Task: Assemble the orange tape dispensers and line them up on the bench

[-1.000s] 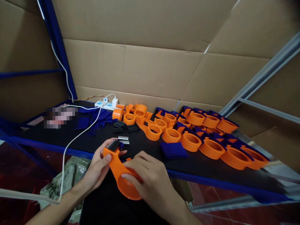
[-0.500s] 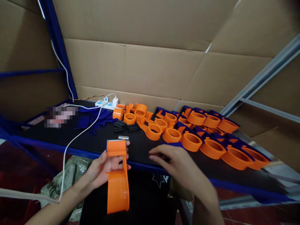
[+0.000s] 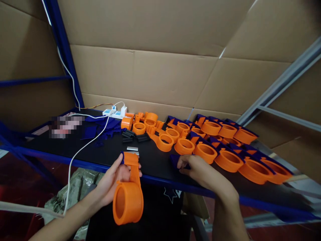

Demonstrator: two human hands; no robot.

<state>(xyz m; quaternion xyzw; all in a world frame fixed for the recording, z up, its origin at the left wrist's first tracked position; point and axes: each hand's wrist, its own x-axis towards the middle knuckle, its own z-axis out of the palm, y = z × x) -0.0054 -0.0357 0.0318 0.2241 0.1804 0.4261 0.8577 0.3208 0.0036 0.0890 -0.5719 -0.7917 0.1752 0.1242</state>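
My left hand (image 3: 114,182) grips an orange tape dispenser (image 3: 131,204) by its upper end, in front of the table edge. The dispenser's round hub hangs downward, and a dark blue edge shows at its top left. My right hand (image 3: 198,169) is closed at the table's front edge, fingertips on a dark blue plastic piece (image 3: 175,161); part of that piece is hidden by the fingers. Two small metal strips (image 3: 132,148) lie just beyond my left hand. Several black cylindrical pieces (image 3: 142,137) lie farther back.
Rows of orange dispensers with blue plates (image 3: 229,160) cover the table's right side. Plain orange dispensers (image 3: 164,142) lie mid-table. Blue flat pieces (image 3: 110,126) are piled at left. A white power strip (image 3: 116,114) stands behind them, and a white cable (image 3: 86,144) crosses the front.
The dispenser in my left hand has been turned, so its hub opening now shows and its toothed edge no longer does. My right hand has moved slightly right and closed on the blue piece.
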